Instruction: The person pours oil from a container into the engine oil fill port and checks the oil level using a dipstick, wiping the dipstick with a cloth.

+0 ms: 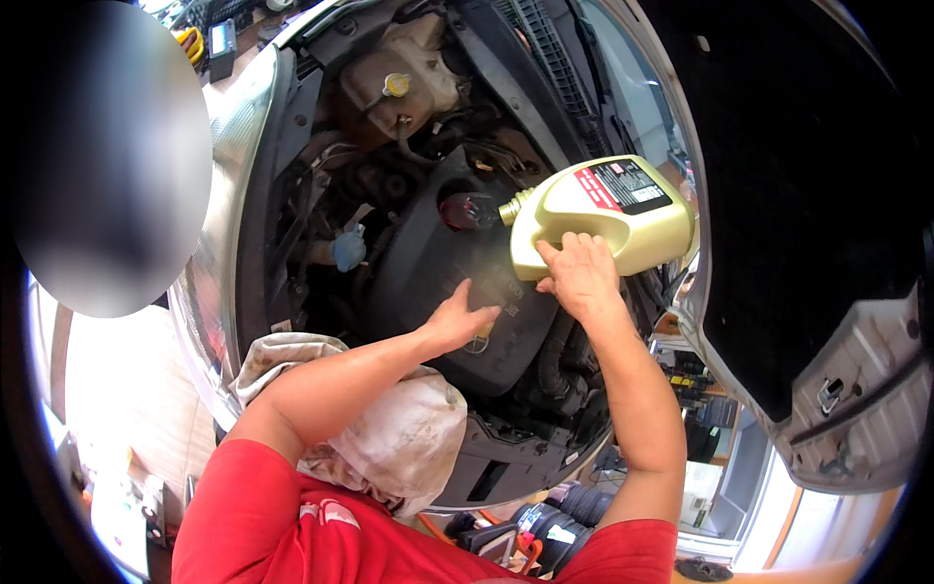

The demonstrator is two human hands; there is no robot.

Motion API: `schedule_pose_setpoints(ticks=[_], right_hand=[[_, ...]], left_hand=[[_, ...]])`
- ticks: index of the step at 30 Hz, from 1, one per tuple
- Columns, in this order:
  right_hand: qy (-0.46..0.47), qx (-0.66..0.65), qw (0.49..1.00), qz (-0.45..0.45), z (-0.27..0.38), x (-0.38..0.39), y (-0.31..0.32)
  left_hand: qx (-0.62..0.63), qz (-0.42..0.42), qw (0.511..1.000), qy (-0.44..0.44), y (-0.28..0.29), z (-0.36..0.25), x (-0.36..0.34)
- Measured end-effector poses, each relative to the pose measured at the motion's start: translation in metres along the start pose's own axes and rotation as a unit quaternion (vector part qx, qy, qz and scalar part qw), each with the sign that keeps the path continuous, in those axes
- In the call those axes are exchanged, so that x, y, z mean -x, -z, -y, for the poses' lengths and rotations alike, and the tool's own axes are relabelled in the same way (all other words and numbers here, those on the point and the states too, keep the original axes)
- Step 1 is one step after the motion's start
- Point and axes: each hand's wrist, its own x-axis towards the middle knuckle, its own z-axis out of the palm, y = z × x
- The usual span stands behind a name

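My right hand (582, 277) grips the handle of a pale gold oil jug (637, 229) with a black and red label. The jug lies tipped on its side, its ribbed neck pointing left at a dark see-through funnel-like cup (471, 210). Reddish brown shows in this cup, which sits at the far end of the black engine cover (418, 277). I cannot make out a stream at the jug's mouth. Over the cover's near part is my left hand (457, 321), its fingers apart and nothing in it; whether it touches the plastic, I cannot tell.
A stained cloth (399, 438) drapes over the car's front edge below my left arm. Left of the cover sits a light blue cap (348, 248); farther off is a reservoir with a yellow cap (396, 85). The raised hood (808, 195) fills the right side.
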Motion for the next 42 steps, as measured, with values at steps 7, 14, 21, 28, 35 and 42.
schedule_pose_setpoints(ticks=[7,14,21,28,35,42], right_hand=[[-0.01,0.001,1.0,0.021,-0.002,-0.003,0.003],[-0.004,0.005,1.0,0.007,-0.002,0.001,0.008],[-0.011,0.012,1.0,0.018,-0.005,0.005,0.016],[-0.014,0.01,1.0,0.006,-0.01,0.009,0.017],[-0.011,0.011,1.0,-0.002,-0.01,0.011,0.02],[-0.006,0.017,1.0,-0.012,-0.012,0.01,0.02]], left_hand=[[-0.013,-0.021,0.999,-0.023,-0.003,0.011,-0.006],[-0.032,-0.02,0.999,-0.02,0.0,0.008,-0.003],[-0.04,-0.021,0.999,-0.024,-0.001,0.011,-0.005],[-0.046,-0.022,0.998,-0.026,-0.002,0.014,-0.007],[-0.047,-0.022,0.998,-0.026,-0.002,0.012,-0.005],[-0.042,-0.017,0.999,-0.024,0.0,0.007,-0.003]])
